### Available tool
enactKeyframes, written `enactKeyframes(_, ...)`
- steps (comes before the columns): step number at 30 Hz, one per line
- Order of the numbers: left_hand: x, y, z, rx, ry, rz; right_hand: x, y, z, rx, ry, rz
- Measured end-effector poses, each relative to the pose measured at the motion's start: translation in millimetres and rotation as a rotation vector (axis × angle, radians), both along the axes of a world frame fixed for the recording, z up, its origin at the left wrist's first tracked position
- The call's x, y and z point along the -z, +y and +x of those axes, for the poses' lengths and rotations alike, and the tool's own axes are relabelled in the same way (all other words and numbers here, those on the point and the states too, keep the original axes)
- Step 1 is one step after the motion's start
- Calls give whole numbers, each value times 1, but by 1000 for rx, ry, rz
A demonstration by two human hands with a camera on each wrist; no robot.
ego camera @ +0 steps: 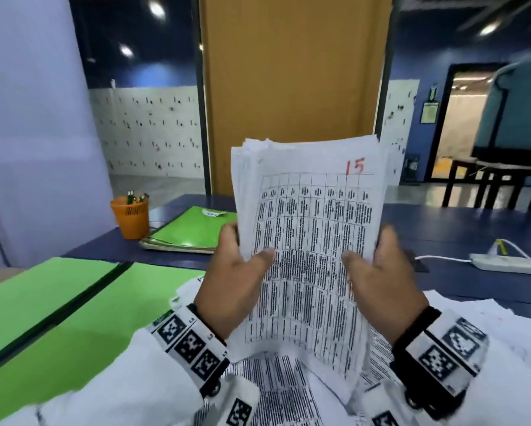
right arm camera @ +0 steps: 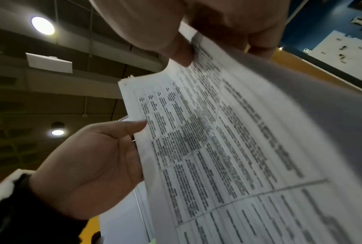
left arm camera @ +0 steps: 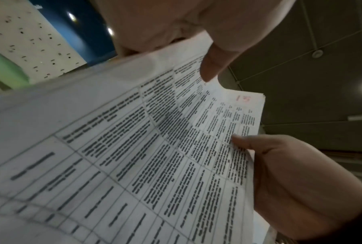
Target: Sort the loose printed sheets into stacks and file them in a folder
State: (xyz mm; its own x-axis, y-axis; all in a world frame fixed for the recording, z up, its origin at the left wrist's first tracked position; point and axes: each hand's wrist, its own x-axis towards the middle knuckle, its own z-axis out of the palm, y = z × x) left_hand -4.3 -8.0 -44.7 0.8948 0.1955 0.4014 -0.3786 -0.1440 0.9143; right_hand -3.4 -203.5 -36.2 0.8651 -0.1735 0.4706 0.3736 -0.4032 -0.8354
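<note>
I hold a thick stack of printed sheets (ego camera: 310, 241) upright above the table; its top page is a table of text with a red "15" in the upper right corner. My left hand (ego camera: 236, 272) grips its left edge, thumb on the front. My right hand (ego camera: 381, 278) grips the right edge the same way. The stack (left arm camera: 155, 148) fills the left wrist view, with my left thumb (left arm camera: 213, 66) on it and the right hand (left arm camera: 291, 181) opposite. In the right wrist view the stack (right arm camera: 238, 148) lies between both hands. More loose sheets (ego camera: 488, 327) lie under my wrists. An open green folder (ego camera: 58, 309) lies at left.
A closed green folder (ego camera: 193, 229) on other files lies behind, beside an orange pen cup (ego camera: 130, 216). A white power strip (ego camera: 504, 262) with its cable sits at right on the dark blue table (ego camera: 442, 222). A wooden door panel stands behind the table.
</note>
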Motion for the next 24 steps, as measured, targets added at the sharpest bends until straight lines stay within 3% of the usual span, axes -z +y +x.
enactKeyframes(3, 4, 4, 3, 5, 22, -27, 7, 1, 2, 27, 26, -3)
enactKeyframes(7, 10, 15, 5, 101, 134, -196, 14, -3, -6, -16, 152, 88)
enactKeyframes(11, -13, 35, 7, 229, 60, -252, -14, -13, -7, -53, -64, 188)
enactKeyframes(15, -30, 35, 7, 200, -2, -136, -50, -19, -3, -102, -284, 31)
enactKeyframes(19, -29, 28, 8, 167, -5, -142, -73, -23, 1, 70, -431, -332)
enactKeyframes(24, -23, 25, 9, 158, 5, -174, -76, -23, 5, 12, -409, -281)
